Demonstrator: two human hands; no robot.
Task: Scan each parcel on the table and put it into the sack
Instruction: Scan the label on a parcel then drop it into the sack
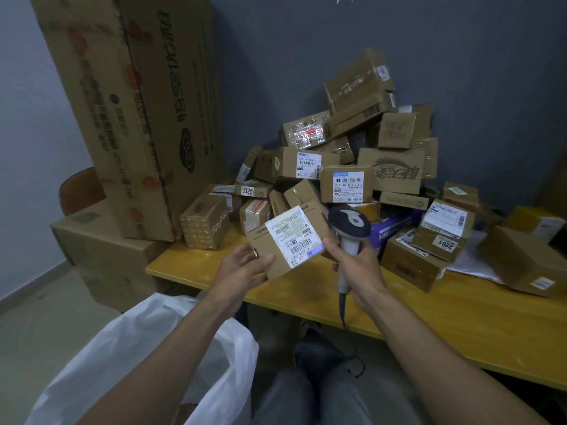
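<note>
My left hand [245,265] grips a small cardboard parcel [277,262] by its lower left corner, holding it above the table's front edge with its white barcode label facing up. My right hand [357,265] holds a grey and black barcode scanner [349,225] by the handle, its head just right of the parcel's label. The scanner's cable hangs down below the table. A white plastic sack [138,348] stands open on the floor at my lower left.
A heap of several cardboard parcels [346,179] covers the yellow table [460,317] up to the dark wall. More boxes [521,262] lie at the right. Tall cartons [138,118] lean at the left beside a chair. My knees show under the table.
</note>
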